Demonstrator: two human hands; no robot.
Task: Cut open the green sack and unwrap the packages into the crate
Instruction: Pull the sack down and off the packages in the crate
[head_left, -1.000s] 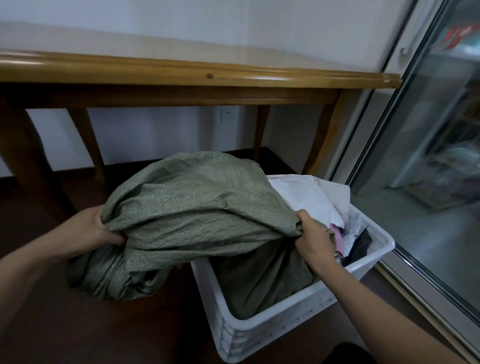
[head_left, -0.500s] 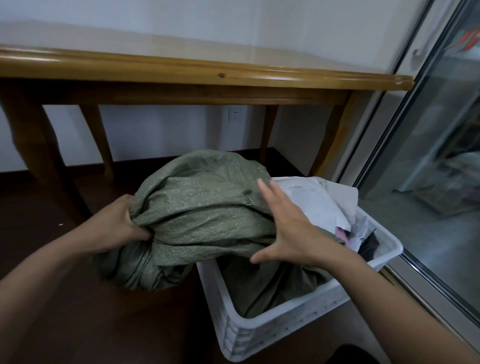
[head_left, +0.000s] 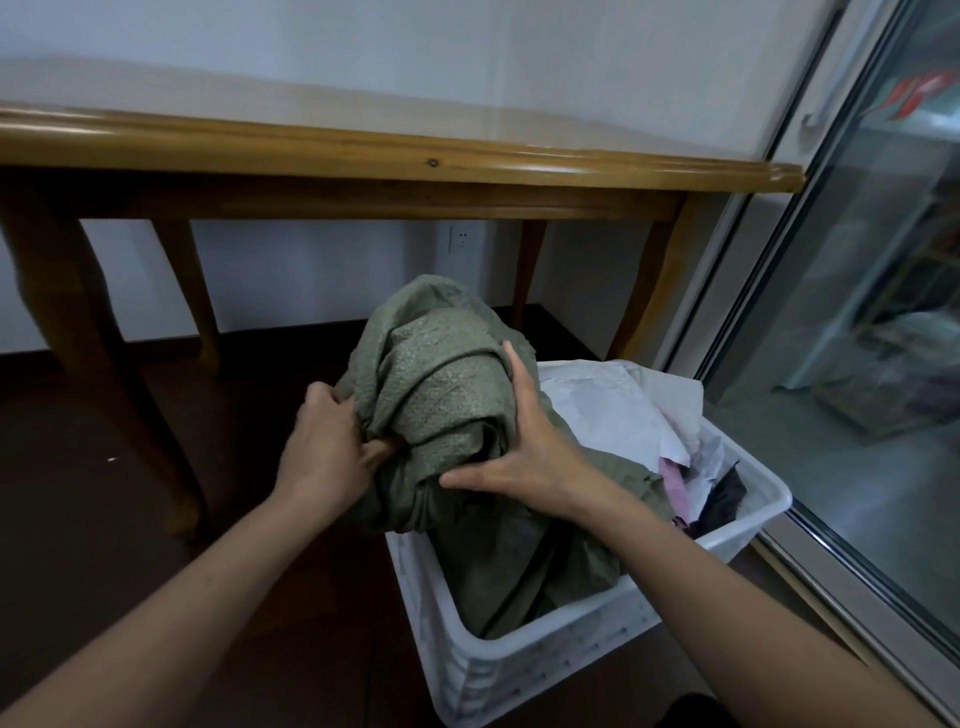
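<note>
While bunched, green sack (head_left: 441, 384) upright.

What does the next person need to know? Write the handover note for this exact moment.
Left hand: shut on a fold of the green sack.
Right hand: open, palm pressed flat against the sack's right side.
Sack: bunched up, its lower part hanging into the white crate.
Done: white wrappers and dark and pink items already lie in the crate.
Left: whether any packages remain inside the sack cannot be seen; check.
</note>
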